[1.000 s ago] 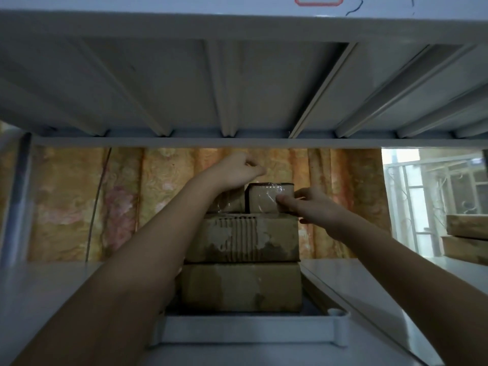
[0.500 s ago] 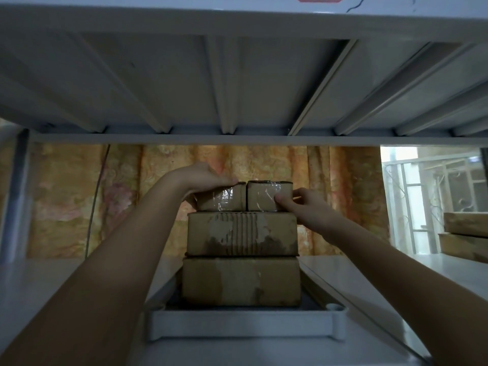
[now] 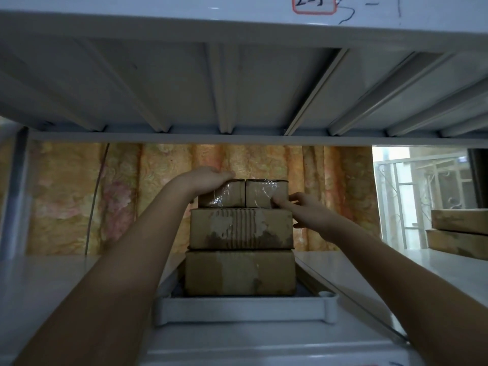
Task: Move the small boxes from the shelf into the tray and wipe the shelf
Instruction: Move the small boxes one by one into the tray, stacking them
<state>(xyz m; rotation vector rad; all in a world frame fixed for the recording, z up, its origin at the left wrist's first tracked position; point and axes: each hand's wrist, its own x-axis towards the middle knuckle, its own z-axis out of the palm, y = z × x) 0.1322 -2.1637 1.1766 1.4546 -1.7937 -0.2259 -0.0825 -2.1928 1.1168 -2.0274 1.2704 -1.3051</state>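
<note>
**Cardboard stack in white tray, both hands at top tier**

Cardboard, brown and scuffed: four boxes stacked in a white plastic tray (image 3: 245, 307) that sits on the white shelf (image 3: 52, 281). Bottom box (image 3: 239, 272) fills the tray's width; middle box (image 3: 241, 228) rests on it, its front worn with pale patches and ribbing. Top tier: two small boxes side by side and touching, both wrapped in glossy clear tape, left small box (image 3: 224, 194) and right small box (image 3: 265, 192).

Left hand (image 3: 208, 178): palm down over the top of the left small box, fingers curled across its upper edge, gripping it. Right hand (image 3: 303, 210): fingers loosely spread, fingertips touching the front right face of the right small box; no closed grip on it.

Surroundings: ribbed underside of an upper shelf (image 3: 237, 83) fills the top of the view. Orange floral curtain (image 3: 163, 186) behind the stack. Two more flat cardboard boxes (image 3: 459, 233) lie stacked on the shelf far right, well apart from the tray. Window with white metal grille (image 3: 422, 196) beyond them.

Writing: red-bordered label (image 3: 314, 3) on the upper shelf's front edge, handwritten, apparently "2-3"; partly cut off.
</note>
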